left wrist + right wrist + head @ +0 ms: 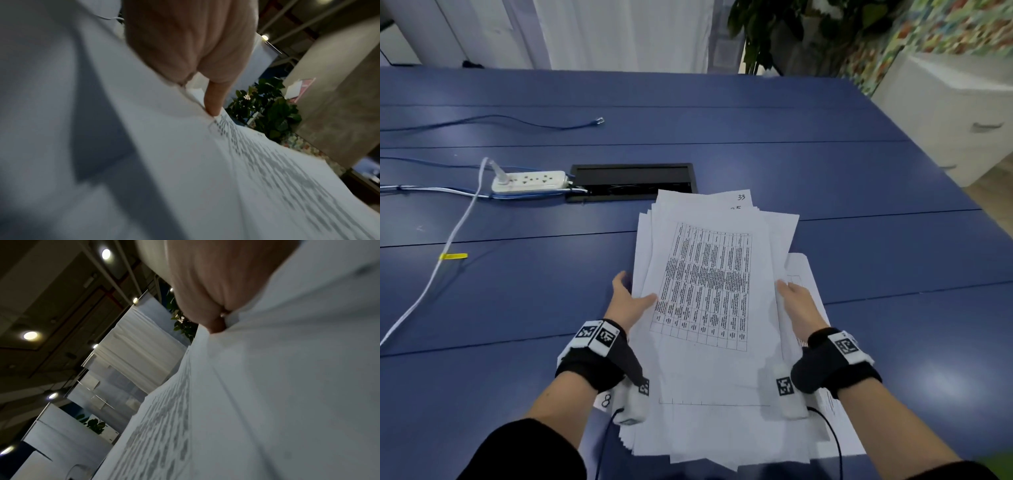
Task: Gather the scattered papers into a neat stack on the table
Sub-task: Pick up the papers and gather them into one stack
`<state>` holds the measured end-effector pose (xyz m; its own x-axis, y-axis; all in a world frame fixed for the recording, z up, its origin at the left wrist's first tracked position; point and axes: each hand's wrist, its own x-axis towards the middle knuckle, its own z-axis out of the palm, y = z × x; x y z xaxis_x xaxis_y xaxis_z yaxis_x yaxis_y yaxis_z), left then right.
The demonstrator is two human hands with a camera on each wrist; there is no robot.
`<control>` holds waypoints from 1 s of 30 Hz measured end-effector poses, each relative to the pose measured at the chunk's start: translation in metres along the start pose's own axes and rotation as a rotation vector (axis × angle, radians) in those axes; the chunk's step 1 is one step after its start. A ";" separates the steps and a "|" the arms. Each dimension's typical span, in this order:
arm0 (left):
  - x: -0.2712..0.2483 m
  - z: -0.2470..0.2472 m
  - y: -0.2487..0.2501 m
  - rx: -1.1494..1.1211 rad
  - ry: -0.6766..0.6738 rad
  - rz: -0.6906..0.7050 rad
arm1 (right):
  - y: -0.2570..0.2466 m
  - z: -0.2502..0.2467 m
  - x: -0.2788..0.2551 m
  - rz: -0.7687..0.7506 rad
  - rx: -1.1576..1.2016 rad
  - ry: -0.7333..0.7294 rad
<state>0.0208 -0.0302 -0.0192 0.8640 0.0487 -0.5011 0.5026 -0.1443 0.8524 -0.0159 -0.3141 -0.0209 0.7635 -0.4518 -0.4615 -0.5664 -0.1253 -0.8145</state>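
Smooth blue table (859, 205) seen beneath, ragged sheaf of white papers (709, 370) with printed grid held between both hands, left hand (628, 301) clamped on its left edge, thumb pressed on top, right hand (799, 303) gripping its right edge, white power strip (530, 181) lying well apart.

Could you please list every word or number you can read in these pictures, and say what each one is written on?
"33": handwritten, top right corner of a far sheet in the paper pile.
"8": handwritten, corner of a sheet by the left wrist.
A number below the "33": mostly covered, unreadable.
Printed table on the top sheet: too small and blurred.
Wristband markers: coded patterns, no text.
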 end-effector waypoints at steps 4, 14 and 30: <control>0.006 -0.009 0.008 0.167 -0.064 -0.024 | 0.001 -0.035 0.011 -0.066 -0.310 0.246; 0.012 -0.002 0.006 0.137 -0.113 -0.037 | -0.001 -0.034 0.023 0.038 -0.550 0.192; 0.010 0.002 0.001 0.086 -0.092 -0.045 | 0.006 -0.059 0.035 0.070 -0.222 0.106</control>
<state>0.0298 -0.0318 -0.0231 0.8320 -0.0328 -0.5538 0.5332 -0.2283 0.8146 -0.0109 -0.3830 -0.0209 0.6897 -0.5547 -0.4654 -0.6801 -0.2756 -0.6793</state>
